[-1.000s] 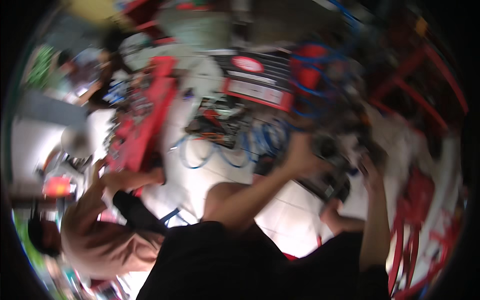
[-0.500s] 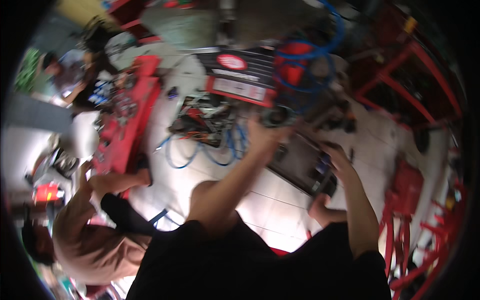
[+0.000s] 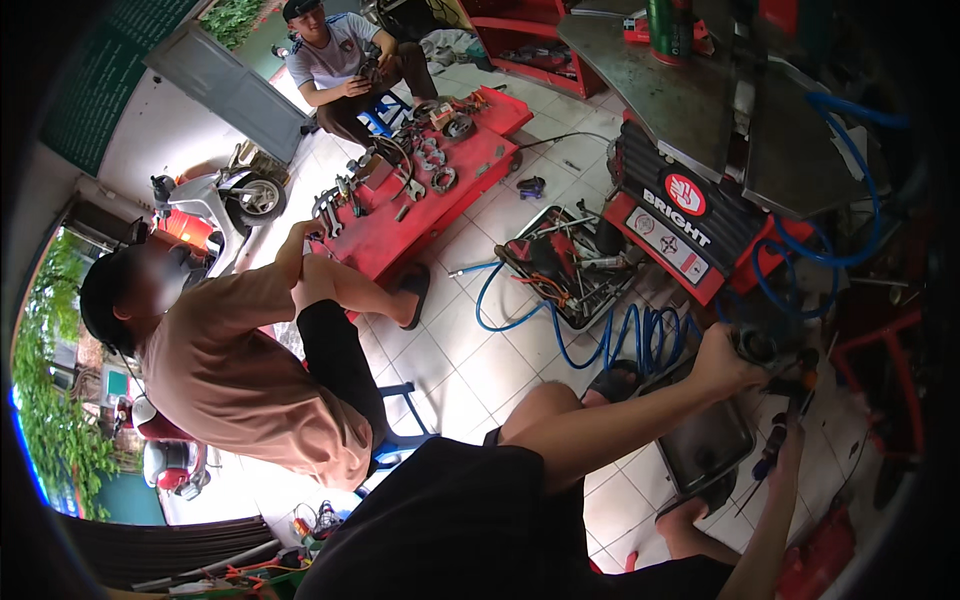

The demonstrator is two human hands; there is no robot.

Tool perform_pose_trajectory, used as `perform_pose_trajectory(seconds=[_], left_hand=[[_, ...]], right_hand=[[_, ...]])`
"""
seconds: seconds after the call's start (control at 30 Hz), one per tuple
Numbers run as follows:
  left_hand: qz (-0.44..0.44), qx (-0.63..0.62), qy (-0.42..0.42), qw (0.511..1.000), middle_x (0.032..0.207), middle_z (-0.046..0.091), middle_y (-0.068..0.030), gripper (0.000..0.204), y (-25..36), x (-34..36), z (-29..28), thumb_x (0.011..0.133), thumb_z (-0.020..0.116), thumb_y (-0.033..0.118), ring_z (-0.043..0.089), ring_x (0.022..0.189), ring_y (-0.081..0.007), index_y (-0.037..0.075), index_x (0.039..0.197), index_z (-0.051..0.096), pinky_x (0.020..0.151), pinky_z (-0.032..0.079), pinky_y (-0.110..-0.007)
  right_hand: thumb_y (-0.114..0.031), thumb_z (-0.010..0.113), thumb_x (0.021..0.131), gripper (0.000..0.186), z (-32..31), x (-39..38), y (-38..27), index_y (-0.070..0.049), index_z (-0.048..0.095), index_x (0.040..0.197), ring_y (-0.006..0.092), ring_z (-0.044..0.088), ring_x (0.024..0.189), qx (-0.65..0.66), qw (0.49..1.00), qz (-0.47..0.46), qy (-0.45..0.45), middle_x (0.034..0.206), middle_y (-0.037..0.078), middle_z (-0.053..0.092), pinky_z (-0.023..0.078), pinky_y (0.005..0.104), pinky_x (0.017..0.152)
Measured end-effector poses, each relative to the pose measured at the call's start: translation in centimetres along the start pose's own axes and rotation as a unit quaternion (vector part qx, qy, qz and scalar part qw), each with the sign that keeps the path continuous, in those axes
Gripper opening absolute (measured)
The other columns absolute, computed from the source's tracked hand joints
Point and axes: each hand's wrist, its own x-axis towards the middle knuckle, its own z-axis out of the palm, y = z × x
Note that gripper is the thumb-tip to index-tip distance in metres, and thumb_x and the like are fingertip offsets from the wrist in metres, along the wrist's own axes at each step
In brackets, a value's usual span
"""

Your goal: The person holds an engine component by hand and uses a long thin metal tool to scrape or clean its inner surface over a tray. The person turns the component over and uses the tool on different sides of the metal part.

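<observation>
My left hand (image 3: pixel 726 362), arm stretched out to the right, is closed around a dark, round, hollow metal part (image 3: pixel 757 347). Below and right of it, my right hand (image 3: pixel 788 452) is wrapped around a screwdriver (image 3: pixel 771 446) with a dark blue handle, its thin shaft pointing down. Close above the right hand is a dark piece with an orange end (image 3: pixel 808 380), whose kind and support I cannot make out. Under both hands a shallow dark metal tray (image 3: pixel 708 450) lies on the tiled floor.
A second tray (image 3: pixel 570 265) of tools and a coiled blue air hose (image 3: pixel 640 340) lie beside a red-and-black machine (image 3: pixel 685 205). At left, a person in a brown shirt (image 3: pixel 250 370) sits by a low red platform (image 3: pixel 450 205) bearing parts. Another person (image 3: pixel 345 70) sits behind it.
The view has swung left and sharpened, so my hands, the tray and the machine appear farther right. The round part stays in my left hand.
</observation>
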Motion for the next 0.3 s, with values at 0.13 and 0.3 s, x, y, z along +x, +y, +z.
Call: perform_pose_trajectory(seconds=[0.13,0.3], left_hand=[[-0.004,-0.022,0.014,1.000,0.071,0.065,-0.0056,0.030,0.1,0.2,0.6,0.062,0.085,0.011,0.060,0.058,-0.0095,-0.002,0.081,0.067,0.050,0.046,-0.025],[0.052,-0.032,0.022,0.998,0.070,0.065,-0.0040,0.027,-0.2,0.2,0.6,0.064,0.086,0.015,0.058,0.054,-0.0095,-0.001,0.077,0.067,0.047,0.044,-0.026]], right_hand=[[-0.041,0.055,0.097,0.034,-1.6,-1.8,-3.3,-0.007,0.053,0.091,0.0045,0.031,0.046,0.137,0.970,-0.196,0.050,0.068,-0.004,0.041,0.025,0.0211,0.041],[-0.051,0.049,0.095,0.049,0.0,-14.8,-19.2,-0.002,0.055,0.101,0.0106,0.037,0.046,0.100,0.864,-0.479,0.114,0.075,0.006,0.053,0.028,0.0248,0.041]])
